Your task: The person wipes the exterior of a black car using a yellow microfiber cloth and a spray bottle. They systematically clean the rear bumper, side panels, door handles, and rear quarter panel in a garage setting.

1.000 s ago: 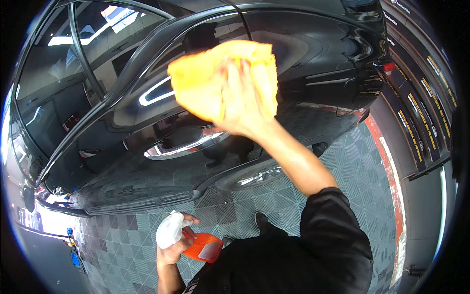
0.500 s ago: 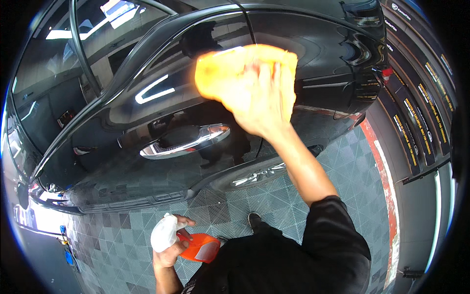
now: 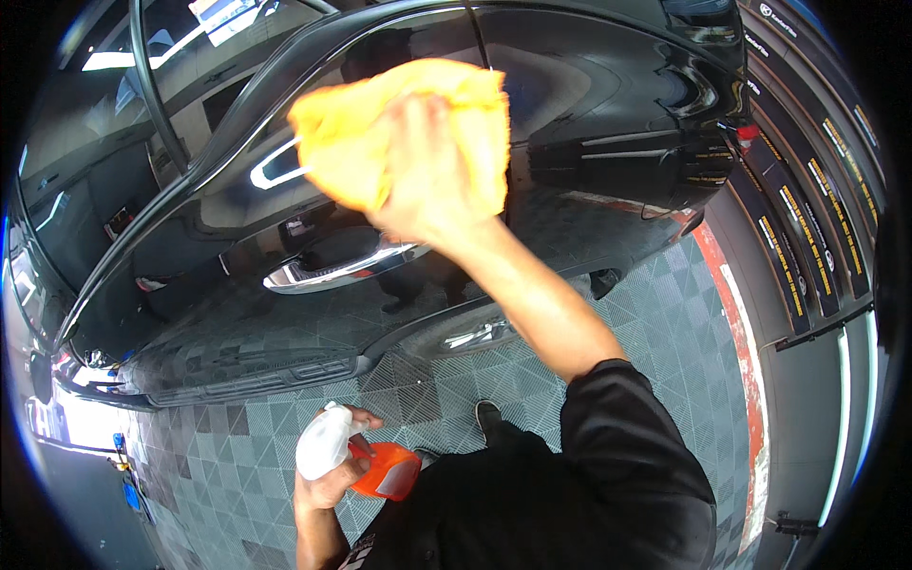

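While the orange cloth [image 3: 399, 123] lies spread flat on the glossy black car door [image 3: 570, 142], high on the panel just below the window line, the right hand [image 3: 432, 180] presses on it with the fingers stretched out and slightly splayed, palm down, gripping nothing but pinning the fabric to the paint. The cloth's left edge sticks out past the hand toward a bright curved reflection, and its right edge ends near a vertical seam in the bodywork. Below the cloth, apart from it, the chrome door handle [image 3: 332, 271] runs across the panel; bare black paint stretches wide to the right of the cloth and down to the door's lower edge. The right forearm slants down from the hand to a black sleeve [image 3: 627, 446] at the bottom.

Low in the view, well away from the door, the left hand [image 3: 328, 480] is closed around a spray bottle [image 3: 366, 465] with a white trigger head and an orange body, fingers curled about its neck. Beneath it a grey tiled floor [image 3: 665, 323] in a diamond pattern lies open between the car's sill and the person's dark shoe [image 3: 487, 415]. On the right, a red strip [image 3: 750, 380] edges the tiles, with a wall beyond it.
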{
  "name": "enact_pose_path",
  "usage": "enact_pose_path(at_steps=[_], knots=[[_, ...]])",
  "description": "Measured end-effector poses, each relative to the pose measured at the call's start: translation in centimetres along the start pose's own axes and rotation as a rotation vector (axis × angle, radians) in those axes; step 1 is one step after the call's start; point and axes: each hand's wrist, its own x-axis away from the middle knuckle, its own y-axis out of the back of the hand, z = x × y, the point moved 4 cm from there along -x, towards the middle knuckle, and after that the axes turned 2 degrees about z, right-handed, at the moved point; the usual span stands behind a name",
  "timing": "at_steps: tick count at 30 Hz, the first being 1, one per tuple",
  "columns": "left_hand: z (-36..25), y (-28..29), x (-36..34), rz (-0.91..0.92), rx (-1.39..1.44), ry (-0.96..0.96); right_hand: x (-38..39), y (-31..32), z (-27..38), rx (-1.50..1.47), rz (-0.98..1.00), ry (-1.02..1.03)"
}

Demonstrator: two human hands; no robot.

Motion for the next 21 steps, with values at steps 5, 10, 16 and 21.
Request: enact_pose_path(at_steps=[5, 10, 16, 21], knots=[[-0.6, 0.9, 1.2, -0.023, -0.023, -0.042, 3.4, 1.8, -3.6, 0.164, 0.052, 0.025], [-0.5, 0.1, 0.5, -0.015, -0.025, 0.044, -2.6, -0.9, -0.5, -0.006, -0.24, -0.155], [-1.4, -0.7, 0.1, 0.112, -0.015, -0.022, 1.0, -6.2, 6.7, -0.283, 0.037, 0.179], [-0.6, 3.4, 4.4, -0.095, 0.02, -0.002, 2.5, 2.6, -8.1, 0.197, 0.026, -0.22]])
